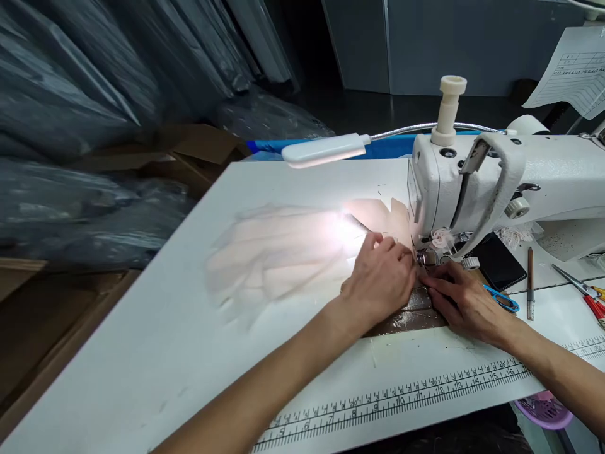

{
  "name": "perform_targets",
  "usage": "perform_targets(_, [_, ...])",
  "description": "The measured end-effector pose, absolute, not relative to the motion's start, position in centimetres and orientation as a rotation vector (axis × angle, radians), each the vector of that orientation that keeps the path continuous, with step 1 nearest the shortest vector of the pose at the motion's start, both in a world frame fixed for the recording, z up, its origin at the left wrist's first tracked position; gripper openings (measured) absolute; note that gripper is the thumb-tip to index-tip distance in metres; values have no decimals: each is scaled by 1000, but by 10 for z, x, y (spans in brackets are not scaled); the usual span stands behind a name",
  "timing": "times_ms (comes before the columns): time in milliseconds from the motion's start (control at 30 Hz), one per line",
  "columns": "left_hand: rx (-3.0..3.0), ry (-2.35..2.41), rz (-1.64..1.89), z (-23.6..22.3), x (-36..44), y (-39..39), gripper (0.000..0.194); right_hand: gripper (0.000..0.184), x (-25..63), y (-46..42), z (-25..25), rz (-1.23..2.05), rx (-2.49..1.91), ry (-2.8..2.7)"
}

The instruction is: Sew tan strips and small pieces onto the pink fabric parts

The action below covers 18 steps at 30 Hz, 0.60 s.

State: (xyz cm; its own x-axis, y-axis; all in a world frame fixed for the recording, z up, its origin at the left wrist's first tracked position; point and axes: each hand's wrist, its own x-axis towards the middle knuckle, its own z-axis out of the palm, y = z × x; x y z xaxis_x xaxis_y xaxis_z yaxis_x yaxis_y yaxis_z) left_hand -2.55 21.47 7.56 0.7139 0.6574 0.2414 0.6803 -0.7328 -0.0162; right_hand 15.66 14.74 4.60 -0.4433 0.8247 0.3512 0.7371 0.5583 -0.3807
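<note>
One sewing machine (472,170) stands on the white tabletop (165,353), plastic-covered bundles (94,69) well to its left. Before its needle end lies one brown sheet (413,321), the left hand (380,277) curled over it, the right hand (466,299) loosely bent, their grip impossible to tell; right of that end, one phone (500,263), one pen (530,280)
</note>
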Motion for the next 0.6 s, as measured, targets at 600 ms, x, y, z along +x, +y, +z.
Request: perform_targets(600, [-2822, -1228, -384, 50, -27, 230, 33, 34, 152, 138, 39, 310, -1325, -2106])
